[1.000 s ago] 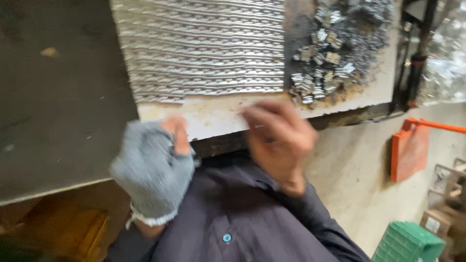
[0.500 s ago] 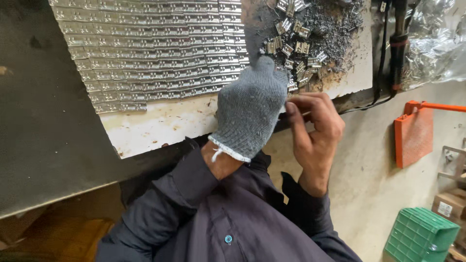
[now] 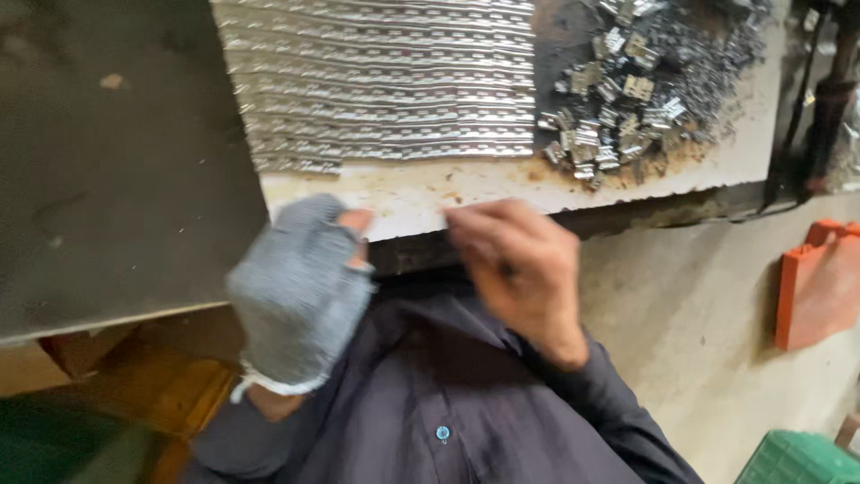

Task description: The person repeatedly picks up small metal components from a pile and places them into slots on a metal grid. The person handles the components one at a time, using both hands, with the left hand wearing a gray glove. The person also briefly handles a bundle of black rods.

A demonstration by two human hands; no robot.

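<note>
— Hands first. Where?
— Both down at the near edge of the white board (image 3: 421, 193). Left hand (image 3: 300, 291) in a grey glove with cut-off tips, curled up soft. Right hand (image 3: 520, 269) bare, fingers bent in, just beside the edge.
— Holding anything?
— Cannot tell. Too blurry. Nothing shiny seen in either one.
— And the metal bits?
— Long metal strips (image 3: 376, 85) laid in neat rows at the far left of the board. Small metal pieces (image 3: 627, 99) in a messy heap near the far right corner, with grey dust around. Well apart from both hands.
— Which step, then?
— Looks like a rest, not a grab. Close to the body, over the dark shirt (image 3: 430, 403).
— Needed for a next grab?
— A reach across the board, then a soft pinch, since small and sharp-looking. Best kept clear of the neat rows.
</note>
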